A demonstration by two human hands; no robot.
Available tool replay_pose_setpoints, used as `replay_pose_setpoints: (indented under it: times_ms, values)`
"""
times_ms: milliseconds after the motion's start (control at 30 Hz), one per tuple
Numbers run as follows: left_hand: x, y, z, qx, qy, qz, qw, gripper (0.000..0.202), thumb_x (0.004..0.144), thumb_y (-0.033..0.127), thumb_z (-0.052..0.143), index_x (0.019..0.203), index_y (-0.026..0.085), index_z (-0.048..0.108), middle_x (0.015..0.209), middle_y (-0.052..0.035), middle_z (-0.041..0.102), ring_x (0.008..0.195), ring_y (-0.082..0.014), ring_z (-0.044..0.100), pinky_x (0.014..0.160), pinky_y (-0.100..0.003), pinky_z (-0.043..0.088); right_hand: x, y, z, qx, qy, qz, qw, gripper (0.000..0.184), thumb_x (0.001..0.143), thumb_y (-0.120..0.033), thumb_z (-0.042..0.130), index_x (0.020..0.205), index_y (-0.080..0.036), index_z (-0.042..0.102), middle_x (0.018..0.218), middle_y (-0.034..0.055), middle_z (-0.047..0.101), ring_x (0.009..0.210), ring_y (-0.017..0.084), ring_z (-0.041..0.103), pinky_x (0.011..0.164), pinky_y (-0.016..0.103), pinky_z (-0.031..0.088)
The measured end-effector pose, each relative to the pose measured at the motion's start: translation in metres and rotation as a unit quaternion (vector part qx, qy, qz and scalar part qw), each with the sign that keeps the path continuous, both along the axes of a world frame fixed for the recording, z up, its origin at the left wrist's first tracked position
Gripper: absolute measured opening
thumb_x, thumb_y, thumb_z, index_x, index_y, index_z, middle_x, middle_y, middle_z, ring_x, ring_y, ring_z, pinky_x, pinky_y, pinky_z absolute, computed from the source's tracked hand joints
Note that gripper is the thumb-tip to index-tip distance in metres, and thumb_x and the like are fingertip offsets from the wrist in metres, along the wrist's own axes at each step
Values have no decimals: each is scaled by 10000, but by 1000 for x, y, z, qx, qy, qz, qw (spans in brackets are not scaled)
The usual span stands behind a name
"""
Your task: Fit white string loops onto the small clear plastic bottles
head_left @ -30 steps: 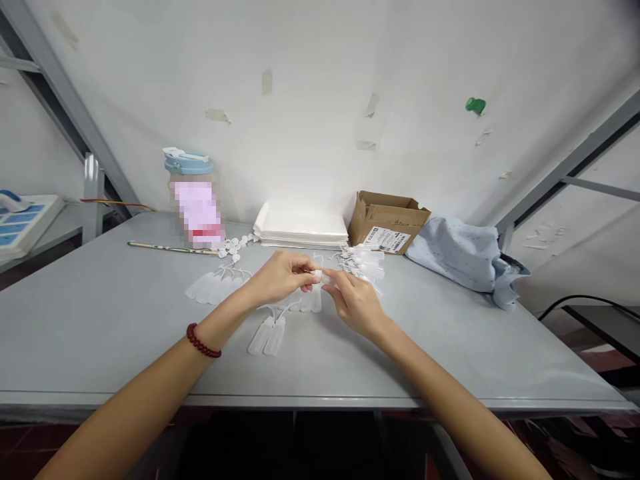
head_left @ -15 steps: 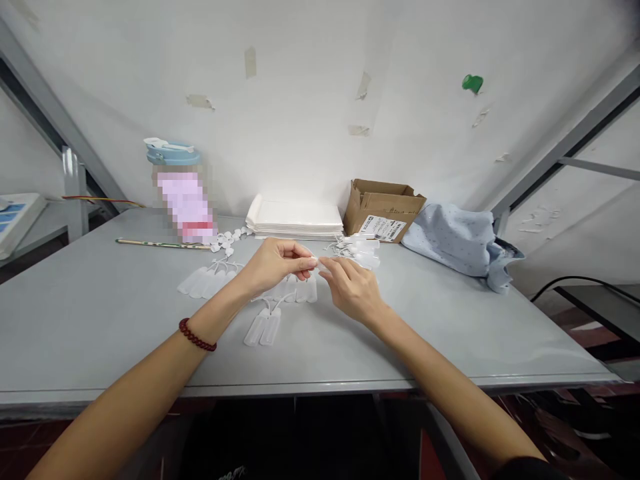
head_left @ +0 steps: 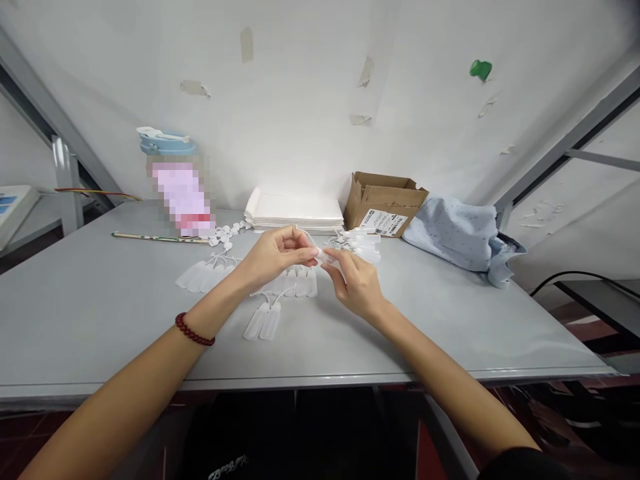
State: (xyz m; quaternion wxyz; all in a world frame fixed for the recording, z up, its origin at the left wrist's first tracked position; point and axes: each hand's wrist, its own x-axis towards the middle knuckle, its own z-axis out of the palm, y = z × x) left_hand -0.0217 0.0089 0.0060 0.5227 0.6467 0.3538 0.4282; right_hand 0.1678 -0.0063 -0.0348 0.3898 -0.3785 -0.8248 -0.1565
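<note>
Above the middle of the table my left hand (head_left: 285,257) pinches the white top end of a small translucent plastic tube (head_left: 331,257), and a thin white cord loops up by its fingers. My right hand (head_left: 357,280) is closed around the body of the same tube, meeting the left fingertips. Beneath and beside my left hand lie rows of similar flat translucent tubes (head_left: 197,277) with white cords. A separate pair of tubes (head_left: 263,321) rests nearer the front edge. More tubes (head_left: 367,248) are piled beyond my right hand.
Small white caps (head_left: 227,233) are scattered at the back left, near a pencil-like stick (head_left: 155,238) and a blue-lidded container (head_left: 167,143). Against the wall stand a stack of white envelopes (head_left: 295,212) and an open cardboard box (head_left: 385,203). Light blue cloth (head_left: 453,233) lies at the right.
My right hand has turned slightly, and more of the tube shows between my hands. A cord is now visible above my left fingers. The whole view has shifted a little.
</note>
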Motion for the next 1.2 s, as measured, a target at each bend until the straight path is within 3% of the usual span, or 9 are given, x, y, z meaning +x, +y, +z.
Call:
replay_pose_setpoints:
  times_ms: [167, 300, 433, 633, 833, 1000, 1100, 1200]
  values:
    - [-3, 1, 1, -25, 83, -20, 996, 337, 786, 433, 635, 645, 130, 592, 610, -12, 600, 485, -88, 541, 519, -236, 475, -1, -1, -1, 21, -41, 5, 999, 238, 935, -216, 421, 1117, -185, 571, 871, 83, 675, 785, 174, 629, 631, 264, 472]
    - [-5, 1, 0, -7, 84, -54, 995, 274, 796, 397, 632, 753, 128, 657, 686, -45, 663, 597, -127, 616, 613, -263, 516, 0, -1, -6, -3, -26, 10, 1000, 243, 937, -246, 421, 1117, -179, 569, 819, 75, 668, 720, 170, 624, 581, 259, 458]
    - [-5, 1, -2, 28, 83, -53, 995, 243, 799, 349, 631, 876, 125, 685, 740, -57, 692, 707, -153, 651, 704, -289, 526, 1, -2, -5, -93, 63, 31, 993, 241, 907, -300, 479, 1090, -182, 583, 828, 72, 687, 646, 162, 612, 559, 266, 476]
    - [-2, 3, -8, 52, 71, -25, 996, 250, 789, 324, 643, 954, 139, 680, 783, -40, 679, 745, -144, 630, 710, -277, 512, 1, -1, 4, -255, 184, 63, 947, 230, 860, -311, 553, 1017, -161, 630, 866, 51, 701, 590, 121, 584, 514, 244, 471]
    - [0, 3, -8, 37, 80, -32, 996, 269, 813, 372, 611, 910, 133, 686, 746, -43, 673, 709, -142, 627, 689, -272, 520, 1, -2, 0, -157, 139, 72, 975, 229, 900, -269, 488, 1087, -183, 587, 930, 72, 670, 729, 150, 596, 586, 264, 479]
    - [2, -1, -8, 60, 88, -12, 994, 252, 807, 347, 618, 895, 121, 685, 687, -35, 654, 650, -131, 605, 670, -268, 502, 3, -1, -2, -155, 130, 86, 976, 233, 897, -287, 490, 1056, -152, 593, 856, 82, 657, 683, 150, 574, 592, 273, 466]
    - [4, -3, -9, 87, 94, 8, 992, 233, 809, 327, 614, 893, 123, 689, 678, -26, 643, 652, -129, 591, 657, -260, 489, 3, -2, 3, -233, 181, 100, 950, 243, 893, -335, 492, 998, -153, 613, 803, 63, 646, 651, 137, 562, 572, 263, 443]
    - [5, -3, -11, 110, 90, 13, 990, 234, 821, 335, 598, 895, 133, 691, 767, -39, 668, 700, -132, 589, 676, -260, 487, 1, -4, 12, -375, 267, 129, 878, 282, 886, -413, 493, 912, -160, 615, 637, -8, 553, 495, 90, 470, 472, 234, 374]
